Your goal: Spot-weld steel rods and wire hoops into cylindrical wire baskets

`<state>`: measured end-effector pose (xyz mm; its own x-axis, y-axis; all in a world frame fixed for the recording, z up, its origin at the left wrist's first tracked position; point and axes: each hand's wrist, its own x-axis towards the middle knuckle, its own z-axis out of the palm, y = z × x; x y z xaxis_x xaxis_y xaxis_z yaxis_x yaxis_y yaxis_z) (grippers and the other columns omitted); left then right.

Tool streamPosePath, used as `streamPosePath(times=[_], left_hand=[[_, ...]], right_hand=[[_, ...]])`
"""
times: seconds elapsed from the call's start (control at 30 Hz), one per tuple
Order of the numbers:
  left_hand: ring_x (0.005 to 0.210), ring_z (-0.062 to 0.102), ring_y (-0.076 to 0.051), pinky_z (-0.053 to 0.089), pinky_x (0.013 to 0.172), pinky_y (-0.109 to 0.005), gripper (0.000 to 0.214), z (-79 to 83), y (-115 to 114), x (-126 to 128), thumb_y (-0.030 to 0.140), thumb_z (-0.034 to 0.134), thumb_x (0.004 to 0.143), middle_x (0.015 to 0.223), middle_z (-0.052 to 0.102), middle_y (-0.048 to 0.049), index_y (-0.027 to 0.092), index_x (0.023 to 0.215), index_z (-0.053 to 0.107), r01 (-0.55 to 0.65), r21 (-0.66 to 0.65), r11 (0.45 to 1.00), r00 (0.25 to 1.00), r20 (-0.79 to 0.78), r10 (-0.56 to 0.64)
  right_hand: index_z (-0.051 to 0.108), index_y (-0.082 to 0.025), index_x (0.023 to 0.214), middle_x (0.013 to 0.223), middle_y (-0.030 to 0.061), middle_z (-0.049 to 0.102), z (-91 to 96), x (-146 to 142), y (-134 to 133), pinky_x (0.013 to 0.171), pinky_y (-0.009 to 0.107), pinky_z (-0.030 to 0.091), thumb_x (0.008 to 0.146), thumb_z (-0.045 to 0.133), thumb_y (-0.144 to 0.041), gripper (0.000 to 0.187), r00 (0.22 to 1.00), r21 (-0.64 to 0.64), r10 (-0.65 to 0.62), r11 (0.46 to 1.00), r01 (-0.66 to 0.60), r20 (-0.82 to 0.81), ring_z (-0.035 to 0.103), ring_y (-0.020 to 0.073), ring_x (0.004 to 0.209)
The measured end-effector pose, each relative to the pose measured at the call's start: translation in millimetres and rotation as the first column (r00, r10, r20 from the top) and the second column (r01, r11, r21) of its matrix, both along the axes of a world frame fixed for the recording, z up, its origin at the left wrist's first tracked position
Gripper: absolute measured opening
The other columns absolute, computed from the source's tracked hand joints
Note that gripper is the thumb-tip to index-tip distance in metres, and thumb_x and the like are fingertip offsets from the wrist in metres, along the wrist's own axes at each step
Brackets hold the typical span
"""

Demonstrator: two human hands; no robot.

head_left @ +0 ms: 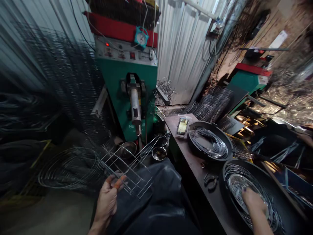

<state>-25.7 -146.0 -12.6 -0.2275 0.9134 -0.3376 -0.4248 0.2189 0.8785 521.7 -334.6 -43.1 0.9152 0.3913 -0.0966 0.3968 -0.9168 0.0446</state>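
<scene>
My left hand [109, 197] is closed on the near edge of a wire rack frame [129, 163], held out over my lap in front of the green welding machine [127, 88]. My right hand [253, 200] reaches into a black round pan [286, 195] full of bent wire pieces [238, 178] on the brown table [195, 163]. Its fingers are curled down among the wires; I cannot make out what they grip. A second black pan [195, 148] with wire pieces sits farther back on the table.
A phone [182, 126] lies at the table's far end. Pliers [211, 181] lie between the pans. Stacks of round wire grids [70, 168] stand at the left. Small metal bowls [158, 152] sit under the machine. Another green machine [246, 80] stands at the right.
</scene>
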Motion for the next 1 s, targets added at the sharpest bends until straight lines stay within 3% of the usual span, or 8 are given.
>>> streamPosePath(times=[0.07, 0.1, 0.2, 0.3, 0.4, 0.57, 0.73, 1.0], left_hand=[[0.080, 0.060, -0.018, 0.052, 0.067, -0.035, 0.040, -3.6, -0.4, -0.9, 0.023, 0.075, 0.044, 0.095, 0.058, -0.0015, 0.019, 0.079, 0.055, 0.002, 0.024, 1.000, 1.000, 0.020, -0.002], [0.081, 0.059, -0.018, 0.052, 0.068, -0.036, 0.039, -5.7, -0.7, -0.9, 0.022, 0.074, 0.045, 0.098, 0.056, -0.0015, 0.019, 0.079, 0.056, 0.002, 0.041, 0.999, 1.000, 0.028, -0.003], [0.085, 0.058, -0.019, 0.053, 0.071, -0.036, 0.035, -11.5, -2.9, -0.1, 0.021, 0.071, 0.046, 0.101, 0.054, -0.0011, 0.021, 0.078, 0.057, 0.007, 0.076, 0.997, 1.000, 0.020, -0.009], [0.086, 0.057, -0.017, 0.052, 0.072, -0.034, 0.034, -17.6, -6.1, -1.2, 0.018, 0.070, 0.045, 0.099, 0.055, 0.0003, 0.022, 0.076, 0.058, -0.004, 0.073, 0.997, 1.000, 0.010, 0.003], [0.080, 0.058, -0.016, 0.053, 0.068, -0.032, 0.036, -25.1, -8.6, -6.0, 0.015, 0.071, 0.042, 0.095, 0.057, 0.0012, 0.022, 0.074, 0.057, -0.039, 0.049, 0.998, 0.999, 0.024, 0.038], [0.085, 0.057, -0.017, 0.053, 0.069, -0.032, 0.038, -34.2, -8.0, -12.5, 0.016, 0.072, 0.040, 0.095, 0.057, 0.0020, 0.022, 0.075, 0.057, -0.060, 0.035, 0.998, 0.997, 0.056, 0.058], [0.088, 0.056, -0.017, 0.053, 0.072, -0.033, 0.038, -34.9, -2.9, -6.4, 0.016, 0.075, 0.041, 0.093, 0.057, 0.0017, 0.021, 0.075, 0.058, -0.066, 0.013, 0.998, 0.993, 0.099, 0.065], [0.086, 0.058, -0.017, 0.051, 0.073, -0.035, 0.039, -38.6, -0.7, -0.9, 0.021, 0.075, 0.047, 0.100, 0.057, 0.0007, 0.022, 0.082, 0.058, -0.075, 0.010, 0.997, 0.991, 0.113, 0.073]], right_hand=[[0.067, -0.014, 0.088, 0.089, 0.0204, 0.066, 21.8, -35.1, 34.8, 0.069, 0.041, 0.046, 0.077, 0.042, -0.035, 0.034, 0.997, 0.183, 0.071, 0.981, -0.064, -0.033, 0.062, 0.0331, 0.084], [0.066, -0.013, 0.085, 0.088, 0.0184, 0.066, 31.0, -57.1, 56.7, 0.071, 0.037, 0.046, 0.077, 0.044, -0.037, 0.034, 0.986, 0.339, 0.147, 0.934, -0.112, -0.080, 0.061, 0.0302, 0.085], [0.064, -0.012, 0.084, 0.084, 0.0109, 0.066, 47.0, -135.8, 130.8, 0.071, 0.030, 0.044, 0.075, 0.048, -0.043, 0.036, 0.833, 0.768, 0.502, 0.620, -0.161, -0.231, 0.059, 0.0223, 0.081], [0.065, -0.013, 0.077, 0.069, 0.0036, 0.063, 47.8, -218.9, 199.2, 0.064, 0.026, 0.042, 0.069, 0.057, -0.047, 0.036, 0.552, 0.882, 0.747, 0.469, -0.041, -0.372, 0.055, 0.0160, 0.067], [0.064, -0.014, 0.069, 0.060, -0.0004, 0.058, 43.7, -286.6, 247.1, 0.056, 0.023, 0.039, 0.065, 0.063, -0.043, 0.029, 0.314, 0.896, 0.842, 0.434, 0.091, -0.439, 0.050, 0.0113, 0.057], [0.058, -0.016, 0.060, 0.050, -0.0039, 0.052, 42.9, -341.2, 279.1, 0.046, 0.020, 0.032, 0.062, 0.066, -0.044, 0.029, 0.109, 0.851, 0.861, 0.458, 0.256, -0.496, 0.043, 0.0075, 0.046], [0.053, -0.016, 0.060, 0.051, -0.0045, 0.049, 43.9, -350.3, 280.7, 0.045, 0.019, 0.030, 0.065, 0.064, -0.048, 0.034, 0.067, 0.824, 0.865, 0.447, 0.348, -0.497, 0.041, 0.0061, 0.045], [0.054, -0.016, 0.064, 0.055, -0.0045, 0.049, 34.2, -357.3, 288.1, 0.048, 0.021, 0.031, 0.066, 0.063, -0.049, 0.034, 0.123, 0.833, 0.869, 0.405, 0.377, -0.479, 0.040, 0.0066, 0.048]])
